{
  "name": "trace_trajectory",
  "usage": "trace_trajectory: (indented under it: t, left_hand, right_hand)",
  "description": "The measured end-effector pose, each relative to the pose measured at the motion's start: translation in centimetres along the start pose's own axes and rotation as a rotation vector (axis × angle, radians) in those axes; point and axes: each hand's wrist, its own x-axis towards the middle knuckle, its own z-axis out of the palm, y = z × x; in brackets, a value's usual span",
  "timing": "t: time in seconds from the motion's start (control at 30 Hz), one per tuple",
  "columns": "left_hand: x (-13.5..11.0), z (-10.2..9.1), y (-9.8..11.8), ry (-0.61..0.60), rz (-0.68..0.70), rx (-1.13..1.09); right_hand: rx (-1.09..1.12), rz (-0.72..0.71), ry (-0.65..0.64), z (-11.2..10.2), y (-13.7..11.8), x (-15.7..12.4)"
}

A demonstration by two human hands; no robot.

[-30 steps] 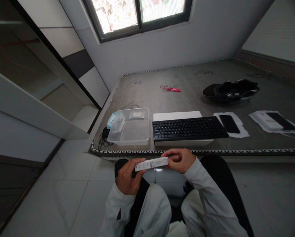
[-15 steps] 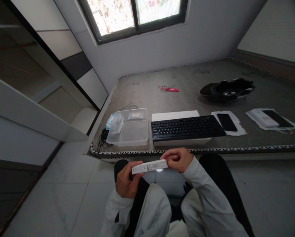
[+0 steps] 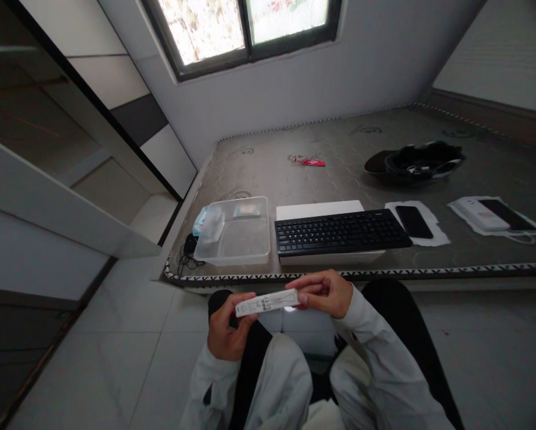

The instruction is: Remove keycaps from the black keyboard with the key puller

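Observation:
My left hand [image 3: 229,329] and my right hand [image 3: 325,292] hold a long, slim white printed carton [image 3: 266,303] above my lap. The left hand grips its left end, with the fingers wrapped around it. The right fingers pinch the right end. The small print on the carton is too blurred to read. Both hands are just short of the mattress's patterned front edge [image 3: 357,275].
On the bare mattress stand a clear plastic tub [image 3: 232,232], a black keyboard [image 3: 342,232] on a white box, several phones and a white power bank on paper sheets, a black cap, and a red wrapper. A black cable lies at the left corner.
The carton has tilted slightly, with its right end lower than before. My right hand has slid a little left along it, and the view has settled slightly.

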Motion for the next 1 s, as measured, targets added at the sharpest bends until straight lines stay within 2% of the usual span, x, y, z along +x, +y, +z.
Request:
trace_trajectory:
  t: [0.2,0.4,0.67,0.8,1.0]
  left_hand:
    - [0.2,-0.4,0.0,-0.037,0.021,0.03]
    - [0.5,-0.6,-0.3,-0.081,0.115,0.066]
    - [0.7,-0.9,-0.9,-0.146,0.263,0.182]
    - [0.6,-0.6,-0.9,-0.107,0.338,0.22]
    - [0.1,0.0,-0.5,-0.013,0.282,0.201]
  right_hand:
    - [-0.069,0.065,0.003,-0.3,0.2,0.2]
    - [-0.035,0.077,-0.025,-0.6,0.4,0.1]
    - [-0.212,0.084,0.032,-0.3,0.4,0.2]
    - [-0.419,0.106,0.13,0.2,0.9,0.6]
    - [-0.47,0.069,0.159,0.5,1.2,0.8]
